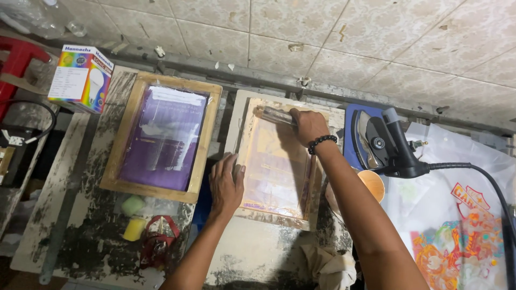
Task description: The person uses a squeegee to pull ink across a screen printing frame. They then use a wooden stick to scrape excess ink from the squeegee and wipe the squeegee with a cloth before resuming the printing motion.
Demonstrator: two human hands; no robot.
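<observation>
A squeegee [275, 115] is gripped by the right hand [307, 126] at the far end of the printing frame [275, 161], which is pressed flat by the open left hand [226, 185] on the stained table [86, 236].

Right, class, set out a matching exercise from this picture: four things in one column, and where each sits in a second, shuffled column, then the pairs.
Things:
1. right hand
2. left hand
3. black clothes iron
4. purple-meshed wooden screen frame

Places:
A. on the blue pad, right of the frames
B. gripping the squeegee at the top of the pale screen frame
C. pressed flat on the pale frame's left edge
D. lying left of the pale frame

Pairs: 1-B, 2-C, 3-A, 4-D
</observation>
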